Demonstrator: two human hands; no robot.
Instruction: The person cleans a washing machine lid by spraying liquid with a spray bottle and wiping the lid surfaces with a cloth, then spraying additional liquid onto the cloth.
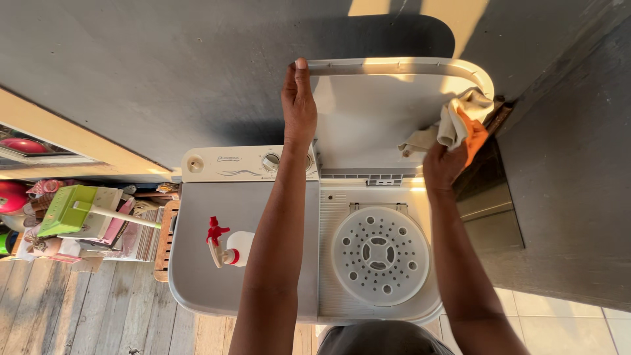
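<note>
— While the left hand [299, 105] props the raised lid [374, 121] by its top left corner, how much of the wiping looks done?

— Hard to say for certain. The lid stands upright against the grey wall at the back of the washing machine [309, 230], and its inner face shows pale and even; I can spot no streaks or wet patches in this light. The right hand [445, 161] has a cloth [460, 121] pressed near the lid's right edge, so I judge that side is the part in hand.

— And the fingers?

— Those of the left hand are curled over the lid's top rim, clamped on it. Those of the right are closed round the bunched cloth, cream with an orange fold showing.

— What seems left?

— The ribbed deck under the open lid and the round perforated cover [380, 255] at the machine's front right look untouched, though I cannot tell whether they are clean. The closed left lid carries a spray bottle [227, 248] with a red trigger, lying on its side toward the middle, well apart from both hands.

— Anything else about?

— A green dustpan [66, 210] sits on a cluttered heap beyond the machine's left edge.
</note>
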